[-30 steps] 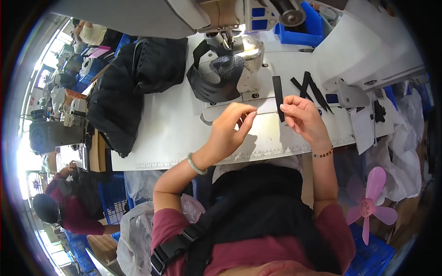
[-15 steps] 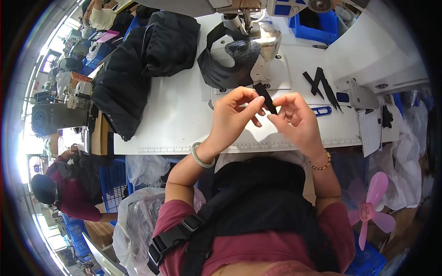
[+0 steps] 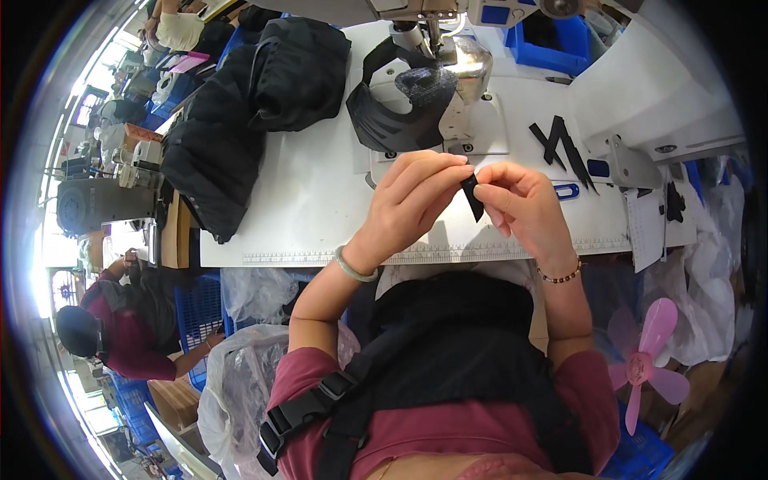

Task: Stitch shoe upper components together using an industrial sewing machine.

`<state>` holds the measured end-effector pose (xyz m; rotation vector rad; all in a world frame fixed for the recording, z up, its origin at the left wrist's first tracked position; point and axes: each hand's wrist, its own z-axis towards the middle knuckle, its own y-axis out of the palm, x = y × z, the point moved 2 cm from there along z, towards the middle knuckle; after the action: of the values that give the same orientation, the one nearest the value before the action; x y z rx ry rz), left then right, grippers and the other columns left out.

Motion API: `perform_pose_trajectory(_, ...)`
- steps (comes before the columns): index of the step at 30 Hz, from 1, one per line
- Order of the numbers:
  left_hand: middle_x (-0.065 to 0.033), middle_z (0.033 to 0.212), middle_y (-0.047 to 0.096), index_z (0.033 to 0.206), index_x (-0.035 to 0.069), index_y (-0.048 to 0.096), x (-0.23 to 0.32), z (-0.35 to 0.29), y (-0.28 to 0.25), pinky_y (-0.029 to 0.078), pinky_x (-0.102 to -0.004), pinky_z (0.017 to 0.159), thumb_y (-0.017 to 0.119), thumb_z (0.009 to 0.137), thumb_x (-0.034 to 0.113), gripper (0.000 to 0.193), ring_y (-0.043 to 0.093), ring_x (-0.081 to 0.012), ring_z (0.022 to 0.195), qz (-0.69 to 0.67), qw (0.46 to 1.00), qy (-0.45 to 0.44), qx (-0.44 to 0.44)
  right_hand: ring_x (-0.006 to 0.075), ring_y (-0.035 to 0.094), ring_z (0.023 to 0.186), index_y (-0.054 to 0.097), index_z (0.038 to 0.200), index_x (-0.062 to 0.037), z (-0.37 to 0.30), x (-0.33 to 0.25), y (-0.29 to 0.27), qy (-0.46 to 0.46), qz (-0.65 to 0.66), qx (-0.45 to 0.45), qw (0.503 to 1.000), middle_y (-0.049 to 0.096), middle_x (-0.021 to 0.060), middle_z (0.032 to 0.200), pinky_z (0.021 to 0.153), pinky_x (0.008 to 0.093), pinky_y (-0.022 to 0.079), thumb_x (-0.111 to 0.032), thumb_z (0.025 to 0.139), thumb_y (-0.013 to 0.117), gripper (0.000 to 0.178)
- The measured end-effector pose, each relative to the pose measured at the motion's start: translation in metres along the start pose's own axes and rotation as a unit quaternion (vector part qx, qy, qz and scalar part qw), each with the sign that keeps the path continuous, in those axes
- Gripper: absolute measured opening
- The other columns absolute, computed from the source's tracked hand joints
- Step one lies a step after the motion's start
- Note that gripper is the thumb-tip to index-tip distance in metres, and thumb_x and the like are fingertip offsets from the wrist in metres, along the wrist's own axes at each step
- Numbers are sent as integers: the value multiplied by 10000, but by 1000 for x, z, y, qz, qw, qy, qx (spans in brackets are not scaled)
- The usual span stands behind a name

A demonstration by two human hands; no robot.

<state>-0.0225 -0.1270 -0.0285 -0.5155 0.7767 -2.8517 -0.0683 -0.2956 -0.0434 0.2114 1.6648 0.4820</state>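
The held strip (image 3: 475, 206) is black, the surface (image 3: 308, 196) white, the bin (image 3: 552, 61) at one o'clock blue, the fan (image 3: 640, 367) at four o'clock pink.

From the head, 1 fisheye view looks down at the nearby table (image 3: 304, 200).

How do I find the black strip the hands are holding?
Find the white table, then the left hand and right hand close together above it. The black strip is held between them; the other strips lie untouched, further right.
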Motion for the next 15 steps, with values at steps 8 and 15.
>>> perform_pose_trajectory(8, -69, 914, 617, 971, -5, 633, 12, -3, 8, 474, -223, 669, 625, 772, -74, 211, 583, -112, 777, -310, 909, -276, 35, 28, 513, 608, 563, 932, -17, -5, -1, 18, -170, -88, 72, 979, 585, 4, 784, 505, 159, 416, -24, 861, 598, 80)
perform_pose_trajectory(15, -71, 885, 620, 943, -25, 635, 9, -6, 10, 487, -204, 672, 618, 781, -67, 168, 590, -93, 758, -269, 917, -283, 75, 38, 535, 650, 539, 924, -11, 3, 6, 22, -235, -97, 83, 964, 592, 33, 838, 535, 164, 437, -6, 847, 610, 105)
